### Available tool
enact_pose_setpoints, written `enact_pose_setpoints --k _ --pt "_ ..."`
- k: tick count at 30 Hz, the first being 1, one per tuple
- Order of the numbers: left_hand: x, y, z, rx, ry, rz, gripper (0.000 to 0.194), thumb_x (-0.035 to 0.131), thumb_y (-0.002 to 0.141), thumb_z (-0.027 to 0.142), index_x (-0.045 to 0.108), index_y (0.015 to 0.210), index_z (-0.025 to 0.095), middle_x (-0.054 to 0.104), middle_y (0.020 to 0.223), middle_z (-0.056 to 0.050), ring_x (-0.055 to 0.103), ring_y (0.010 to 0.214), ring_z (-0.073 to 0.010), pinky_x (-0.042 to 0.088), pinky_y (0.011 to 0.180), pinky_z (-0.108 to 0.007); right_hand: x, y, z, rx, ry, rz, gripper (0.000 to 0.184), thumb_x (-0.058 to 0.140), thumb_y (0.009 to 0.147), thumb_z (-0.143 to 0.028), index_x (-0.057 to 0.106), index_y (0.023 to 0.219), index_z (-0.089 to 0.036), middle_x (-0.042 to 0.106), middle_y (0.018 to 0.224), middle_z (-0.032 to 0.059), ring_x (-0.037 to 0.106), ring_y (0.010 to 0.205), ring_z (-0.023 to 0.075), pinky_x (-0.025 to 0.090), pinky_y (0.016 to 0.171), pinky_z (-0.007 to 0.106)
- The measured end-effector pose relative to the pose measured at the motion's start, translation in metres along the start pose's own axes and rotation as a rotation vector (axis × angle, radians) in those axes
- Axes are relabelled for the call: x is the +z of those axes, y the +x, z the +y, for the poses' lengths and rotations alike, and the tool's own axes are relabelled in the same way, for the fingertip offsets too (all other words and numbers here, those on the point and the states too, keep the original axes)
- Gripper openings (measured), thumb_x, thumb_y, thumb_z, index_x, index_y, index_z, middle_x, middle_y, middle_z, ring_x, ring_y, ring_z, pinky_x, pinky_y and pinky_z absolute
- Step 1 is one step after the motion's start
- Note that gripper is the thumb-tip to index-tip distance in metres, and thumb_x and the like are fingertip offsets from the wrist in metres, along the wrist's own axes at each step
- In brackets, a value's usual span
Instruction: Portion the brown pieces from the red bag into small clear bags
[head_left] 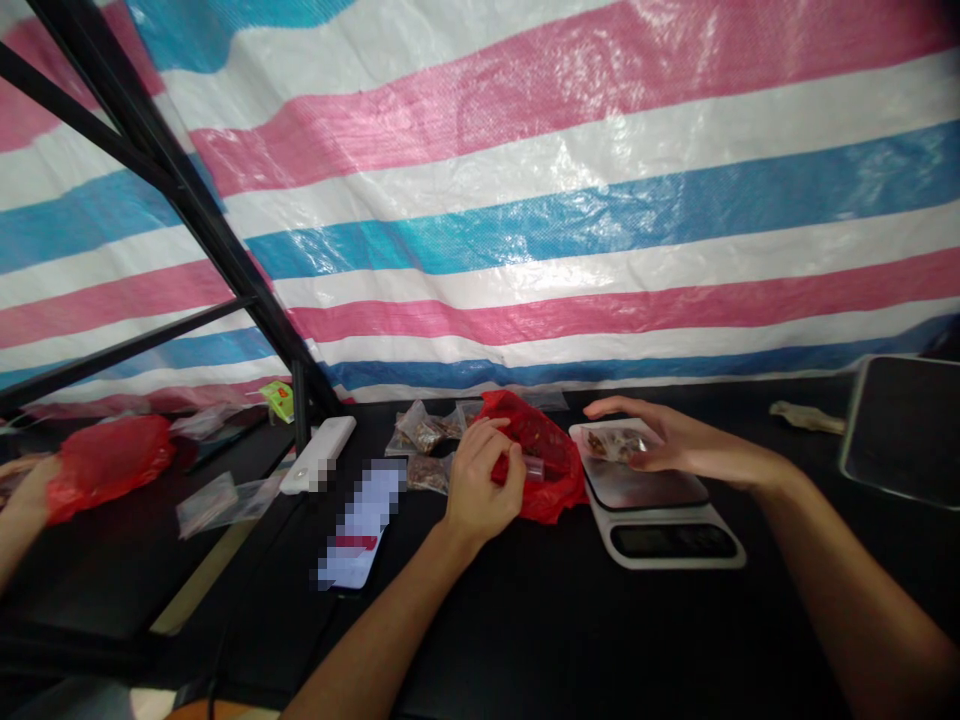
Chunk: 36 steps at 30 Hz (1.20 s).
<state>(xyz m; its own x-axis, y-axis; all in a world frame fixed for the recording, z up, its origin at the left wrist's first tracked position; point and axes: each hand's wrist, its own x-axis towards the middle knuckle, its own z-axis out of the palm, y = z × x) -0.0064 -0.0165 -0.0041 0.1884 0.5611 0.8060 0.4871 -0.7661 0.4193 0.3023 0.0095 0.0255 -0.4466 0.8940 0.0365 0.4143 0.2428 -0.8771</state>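
Observation:
My left hand (486, 480) is at the left side of an open red plastic bag (551, 495), its fingers curled in. What those fingers hold, if anything, I cannot make out. Inside the bag, brownish bits and a clear pinkish object (534, 467) show. A white kitchen scale (675, 545) with a metal plate stands to the right of the bag. On its plate lies a small clear plastic bag (619, 443) with brown dried pieces. My right hand (660, 435) reaches over the plate, fingers stretched and apart from the thumb, close around that small bag.
Several small filled bags (427, 472) lie left of the red bag. Nearby are a phone (367, 530) and a white power strip (319, 455). A black metal frame (225, 240) rises at left, where another person's hand (26, 500) meets a red bag (112, 460). A dark-topped device (904, 430) stands right.

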Motion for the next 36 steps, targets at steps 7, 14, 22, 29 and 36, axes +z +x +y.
enact_pose_setpoints --k 7,14,22,29,36 --pt "-0.002 0.000 0.002 -0.003 0.084 0.025 0.015 0.058 0.093 0.012 0.059 0.080 0.020 0.067 0.090 -0.005 0.065 0.098 -0.0204 0.050 0.092 -0.039 0.001 0.002 0.001 0.018 -0.038 0.031 0.065 0.088 0.067 -0.033 0.068 0.130 -0.033 0.067 0.139 0.0038 0.063 0.127 0.0356 0.051 0.107 0.044" --pt "-0.001 0.000 0.002 -0.019 0.131 0.024 0.018 0.057 0.094 0.014 0.057 0.077 0.020 0.064 0.085 -0.004 0.060 0.087 -0.0194 0.046 0.084 -0.038 0.035 0.024 -0.010 -0.146 -0.129 0.252 0.025 0.065 0.090 -0.031 0.074 0.112 -0.025 0.076 0.117 0.0048 0.070 0.109 0.0268 0.053 0.099 0.041" --pt "0.000 -0.002 0.000 -0.034 0.155 0.019 0.019 0.056 0.095 0.015 0.056 0.077 0.020 0.062 0.083 -0.004 0.057 0.086 -0.0197 0.045 0.080 -0.038 0.079 0.037 -0.021 -0.308 -0.601 0.260 0.049 0.057 0.092 -0.018 0.060 0.139 -0.029 0.072 0.133 0.0056 0.069 0.113 0.0275 0.046 0.098 0.046" --pt "0.000 -0.003 0.000 -0.047 0.160 0.001 0.020 0.056 0.095 0.015 0.055 0.076 0.020 0.062 0.083 -0.004 0.057 0.085 -0.0195 0.044 0.080 -0.037 0.078 0.038 -0.023 -0.297 -0.629 0.323 0.051 0.057 0.090 -0.017 0.059 0.140 -0.028 0.076 0.124 0.0054 0.070 0.104 0.0262 0.046 0.095 0.044" --pt "-0.001 -0.001 0.000 -0.041 0.170 0.012 0.021 0.055 0.095 0.015 0.054 0.075 0.021 0.061 0.081 -0.004 0.057 0.083 -0.0195 0.044 0.079 -0.037 0.046 0.028 -0.020 -0.197 -0.403 0.235 0.048 0.054 0.078 -0.011 0.072 0.119 -0.028 0.080 0.100 0.0004 0.072 0.085 0.0223 0.053 0.081 0.035"
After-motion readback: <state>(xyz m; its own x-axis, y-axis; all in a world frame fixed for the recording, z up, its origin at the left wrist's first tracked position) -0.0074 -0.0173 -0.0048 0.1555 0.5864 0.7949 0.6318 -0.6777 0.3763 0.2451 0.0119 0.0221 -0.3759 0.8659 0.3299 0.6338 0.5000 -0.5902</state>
